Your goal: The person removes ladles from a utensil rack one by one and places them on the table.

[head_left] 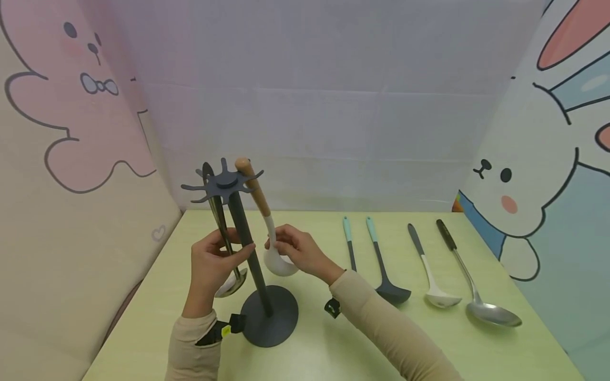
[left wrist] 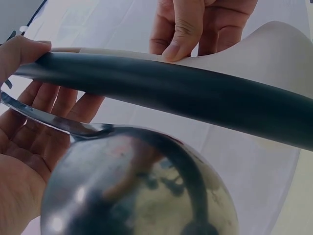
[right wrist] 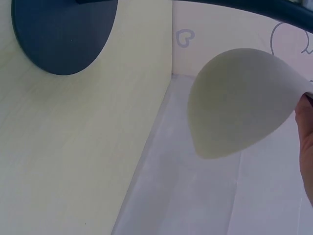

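A dark utensil stand (head_left: 242, 222) with a round base and a ring of hooks stands left of the table's middle. My left hand (head_left: 209, 270) grips its pole, thumb on one side and fingers on the other. Beside that palm hangs a shiny metal ladle (left wrist: 137, 181) with a dark handle end, at the hooks' left side. On the pole's right, my right hand (head_left: 305, 254) pinches a white ladle (head_left: 278, 263) low on its neck. The ladle's wooden handle (head_left: 259, 198) rises to the hooks; whether it hangs there I cannot tell.
Lying in a row at right are a turquoise-handled utensil (head_left: 348, 233) partly hidden by the right arm, a dark turquoise-handled turner (head_left: 393, 293), a white ladle with grey handle (head_left: 442, 299) and a large metal spoon (head_left: 495, 314). Printed cloth walls surround the table (head_left: 314, 349).
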### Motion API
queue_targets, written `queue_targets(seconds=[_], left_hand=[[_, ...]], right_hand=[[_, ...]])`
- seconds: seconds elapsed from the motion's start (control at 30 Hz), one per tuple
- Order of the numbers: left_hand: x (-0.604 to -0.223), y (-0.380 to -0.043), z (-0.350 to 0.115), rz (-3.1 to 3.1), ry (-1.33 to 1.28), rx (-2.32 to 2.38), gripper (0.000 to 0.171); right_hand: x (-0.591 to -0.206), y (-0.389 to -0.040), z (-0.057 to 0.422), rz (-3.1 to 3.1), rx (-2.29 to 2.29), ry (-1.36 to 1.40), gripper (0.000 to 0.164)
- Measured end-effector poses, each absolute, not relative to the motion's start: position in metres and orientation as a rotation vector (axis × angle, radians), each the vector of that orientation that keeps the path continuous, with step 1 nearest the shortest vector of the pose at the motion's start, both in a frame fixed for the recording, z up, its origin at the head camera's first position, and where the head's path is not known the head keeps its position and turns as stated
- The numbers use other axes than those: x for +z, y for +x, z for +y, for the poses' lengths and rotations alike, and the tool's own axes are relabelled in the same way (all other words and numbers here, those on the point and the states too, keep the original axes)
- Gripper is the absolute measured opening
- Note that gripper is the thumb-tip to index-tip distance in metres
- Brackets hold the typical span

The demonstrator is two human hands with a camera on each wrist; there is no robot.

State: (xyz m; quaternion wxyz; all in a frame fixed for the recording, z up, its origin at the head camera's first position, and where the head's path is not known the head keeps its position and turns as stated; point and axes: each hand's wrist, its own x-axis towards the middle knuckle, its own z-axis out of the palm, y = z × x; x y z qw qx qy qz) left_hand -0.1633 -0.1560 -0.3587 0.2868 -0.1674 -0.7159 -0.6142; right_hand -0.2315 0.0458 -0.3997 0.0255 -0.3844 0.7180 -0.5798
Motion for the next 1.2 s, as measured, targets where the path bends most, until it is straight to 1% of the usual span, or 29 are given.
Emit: queue_targets(seconds=[0.73, 1.03, 1.2], left_hand=[[-0.358, -0.163, -0.155, -1.957, -0.38, -1.637, 0.022], [-0.359, -0.162, -0.156, -1.959, -0.375, -1.63, 0.022], [-0.359, -0.162, -0.156, -1.949, -0.392, -1.625, 0.023]], right_hand=[[-0.396, -0.239, 0.052, 2.353, -1.852, -1.075, 0.02], [-0.395, -0.247, 0.062, 2.42, -1.905, -1.034, 0.02], [-0.396, -0.252, 0.071, 2.509, -1.915, -0.919, 0.021]])
